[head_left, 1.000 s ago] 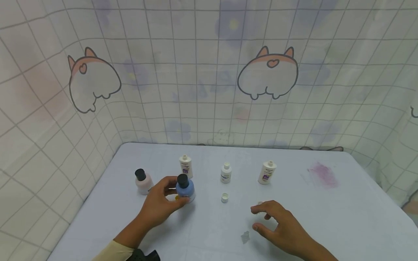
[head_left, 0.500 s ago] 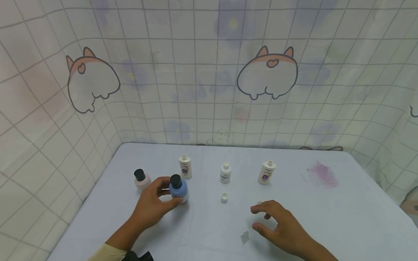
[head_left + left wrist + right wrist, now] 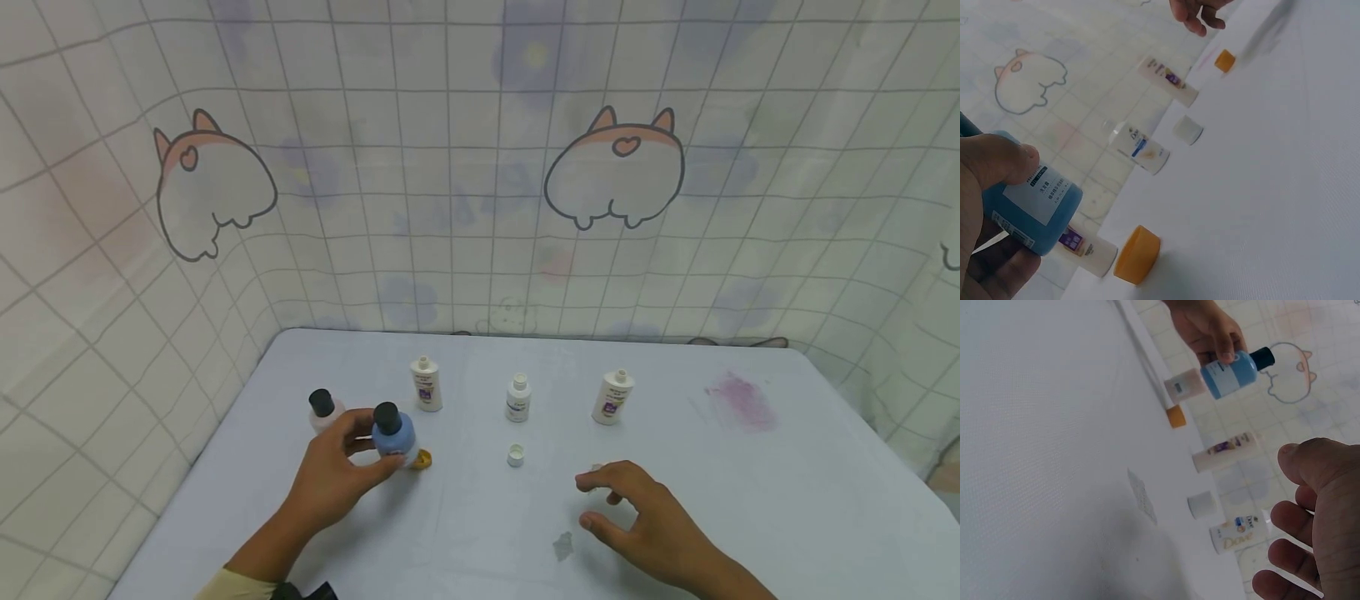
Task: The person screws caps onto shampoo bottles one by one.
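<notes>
My left hand (image 3: 337, 471) grips a blue bottle (image 3: 394, 433) with a black cap between thumb and fingers. The bottle is held above the table, its white label showing in the left wrist view. Just right of it lies an orange cap (image 3: 423, 459). Behind the left hand stands a pale pink bottle (image 3: 326, 409) with a black cap, partly hidden. My right hand (image 3: 652, 521) hovers over the table at the right, fingers loosely bent, holding nothing. Near it in the left wrist view is a second orange cap (image 3: 1225, 60), hidden by the hand in the head view.
Across the back stand a cream bottle (image 3: 427, 385), a white Dove bottle (image 3: 518, 398) and another cream bottle (image 3: 612, 397). A white cap (image 3: 516, 455) sits before the Dove bottle. The white table (image 3: 480, 533) has a pink stain (image 3: 742, 402). A checked curtain (image 3: 480, 167) surrounds it.
My left hand has moved left with the blue bottle, toward the pink one. The orange cap, earlier left of the bottle and then hidden, now shows on its right. My right hand stays still.
</notes>
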`<state>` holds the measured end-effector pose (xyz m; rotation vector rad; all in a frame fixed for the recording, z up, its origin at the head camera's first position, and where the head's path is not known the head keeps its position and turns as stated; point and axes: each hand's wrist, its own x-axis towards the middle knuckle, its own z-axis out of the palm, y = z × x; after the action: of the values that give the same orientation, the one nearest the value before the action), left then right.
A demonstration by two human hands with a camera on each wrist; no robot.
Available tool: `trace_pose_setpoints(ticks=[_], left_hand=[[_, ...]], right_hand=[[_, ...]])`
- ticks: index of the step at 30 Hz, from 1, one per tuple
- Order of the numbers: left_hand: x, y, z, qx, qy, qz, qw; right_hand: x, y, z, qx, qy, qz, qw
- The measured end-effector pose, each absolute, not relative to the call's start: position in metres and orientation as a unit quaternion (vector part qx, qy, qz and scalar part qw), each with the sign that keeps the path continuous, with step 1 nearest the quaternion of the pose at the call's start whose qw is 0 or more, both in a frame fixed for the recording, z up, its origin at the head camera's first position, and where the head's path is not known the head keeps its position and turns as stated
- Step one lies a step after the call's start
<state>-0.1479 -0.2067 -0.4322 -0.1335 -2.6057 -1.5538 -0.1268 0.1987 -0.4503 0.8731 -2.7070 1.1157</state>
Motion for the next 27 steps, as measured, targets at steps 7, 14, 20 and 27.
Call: trace_pose_setpoints(ticks=[7, 14, 20, 27], left_hand=[[-0.145, -0.215, -0.432, -0.026, -0.867, -0.496, 0.045], [-0.141, -0.222, -0.434, -0.019, -0.873, -0.485, 0.052], [-0.140, -0.230, -0.436, -0.019, -0.873, -0.483, 0.059], [-0.139, -0.237, -0.440, -0.022, -0.869, -0.490, 0.070]], right_hand=[[-0.127, 0.198, -0.450, 0.273, -0.889, 0.366, 0.038], [-0.127, 0.200, -0.450, 0.288, -0.883, 0.367, 0.047], [-0.126, 0.200, -0.449, 0.280, -0.884, 0.373, 0.039], [-0.126, 0.199, -0.450, 0.279, -0.886, 0.369, 0.039]])
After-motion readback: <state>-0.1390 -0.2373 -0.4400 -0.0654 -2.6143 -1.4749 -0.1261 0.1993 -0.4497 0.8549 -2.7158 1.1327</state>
